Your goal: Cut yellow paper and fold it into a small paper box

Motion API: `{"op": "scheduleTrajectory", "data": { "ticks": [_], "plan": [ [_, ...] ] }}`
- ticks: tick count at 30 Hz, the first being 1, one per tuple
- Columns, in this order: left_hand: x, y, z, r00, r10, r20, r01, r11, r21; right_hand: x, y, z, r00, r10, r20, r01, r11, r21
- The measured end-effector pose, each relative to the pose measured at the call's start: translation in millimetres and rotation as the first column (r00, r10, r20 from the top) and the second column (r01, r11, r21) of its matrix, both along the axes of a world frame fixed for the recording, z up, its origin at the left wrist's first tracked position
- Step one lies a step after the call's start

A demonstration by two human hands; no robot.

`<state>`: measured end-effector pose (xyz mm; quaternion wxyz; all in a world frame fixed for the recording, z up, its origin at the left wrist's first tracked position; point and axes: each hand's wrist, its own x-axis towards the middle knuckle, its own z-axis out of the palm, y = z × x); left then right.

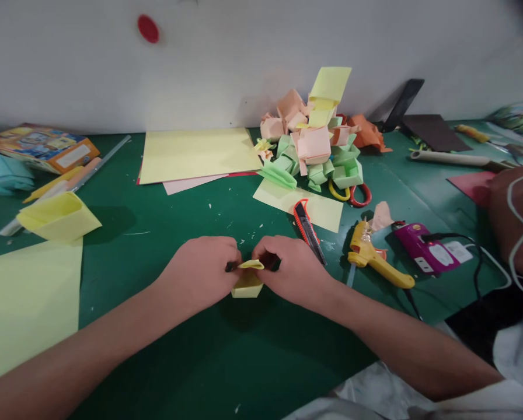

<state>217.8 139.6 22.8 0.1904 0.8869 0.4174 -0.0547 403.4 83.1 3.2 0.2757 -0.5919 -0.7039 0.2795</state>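
Observation:
A small folded yellow paper box (246,287) is held above the green table between my two hands. My left hand (204,265) pinches its left side, fingers closed. On the right side my right hand (292,265) grips it the same way. The upper edge of the paper is folded over between my fingertips. Dark bits show at both sets of fingertips; I cannot tell what they are. Just beyond my right hand lies an orange-and-black box cutter (307,229). Another yellow folded paper box (60,216) stands at the left.
Pink, green and yellow folded paper pieces (314,143) are heaped at the back, with scissors (360,195) below. Yellow sheets (195,154) lie near the wall. A yellow glue gun (370,254) and a purple power strip (425,248) with cords sit right. Another person's arm (518,219) is at the right edge.

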Motion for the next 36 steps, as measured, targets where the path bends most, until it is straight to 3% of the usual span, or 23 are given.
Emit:
{"op": "scheduleTrajectory", "data": {
  "ticks": [6,11,16,20,28,32,36],
  "plan": [
    [-4.2,-4.2,-1.1,0.969,0.011,0.247,-0.015,1.000,0.013,3.8,-0.2,-2.4,0.998,-0.021,0.052,0.018,0.998,0.055],
    [-5.8,-4.8,-4.0,0.970,-0.014,0.243,-0.005,0.997,0.081,6.3,0.4,-9.4,0.998,0.046,0.052,-0.054,0.986,0.160],
    [-4.7,-7.4,-6.0,0.965,-0.021,0.261,-0.019,0.988,0.150,8.2,4.7,-12.2,0.982,0.185,0.034,-0.186,0.933,0.308],
    [-5.0,-6.9,-7.3,0.938,-0.040,0.345,0.000,0.993,0.116,7.6,5.3,-11.5,0.979,0.202,-0.013,-0.191,0.945,0.264],
    [-8.7,2.8,5.3,0.913,0.083,0.400,0.024,0.967,-0.253,5.7,1.7,-9.9,0.973,0.188,-0.135,-0.160,0.967,0.198],
    [-6.0,3.3,5.7,0.937,0.112,0.330,-0.019,0.962,-0.272,8.5,3.4,-8.8,0.977,0.187,-0.102,-0.169,0.973,0.159],
    [-4.5,0.5,3.3,0.953,0.125,0.277,-0.058,0.969,-0.238,17.2,6.9,1.7,0.942,0.301,-0.145,-0.297,0.953,0.052]
  ]
}}
